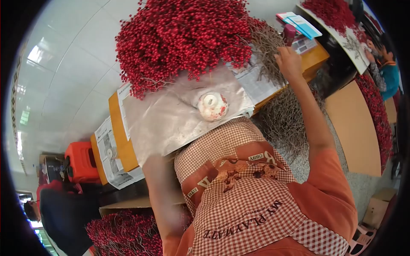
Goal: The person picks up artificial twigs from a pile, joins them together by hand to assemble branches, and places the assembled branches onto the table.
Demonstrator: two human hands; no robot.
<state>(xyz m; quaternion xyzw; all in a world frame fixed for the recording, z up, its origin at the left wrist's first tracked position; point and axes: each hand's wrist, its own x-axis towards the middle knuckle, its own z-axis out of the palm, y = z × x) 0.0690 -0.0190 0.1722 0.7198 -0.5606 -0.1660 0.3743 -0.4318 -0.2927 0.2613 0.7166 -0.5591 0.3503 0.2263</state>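
Observation:
My right hand [290, 62] is at the right end of the table, its fingers curled beside the bare brown stems [268, 47] of a large berry bunch [183, 40]. Just past the knuckles rises a dark red cylinder [289, 33]; I cannot tell whether the hand grips it. My left hand [156, 163] is smeared by motion at the table's near left edge, and its fingers cannot be made out. Between the hands, a round white object with red specks [213, 106] rests on a greyish sheet [162, 121].
Blue and pink booklets [302, 25] lie at the table's far right. More red berry branches [124, 232] fill a carton at lower left. A red case [82, 162] stands left. Another person in teal [389, 79] works at right; a dark-clothed person [64, 217] is at left.

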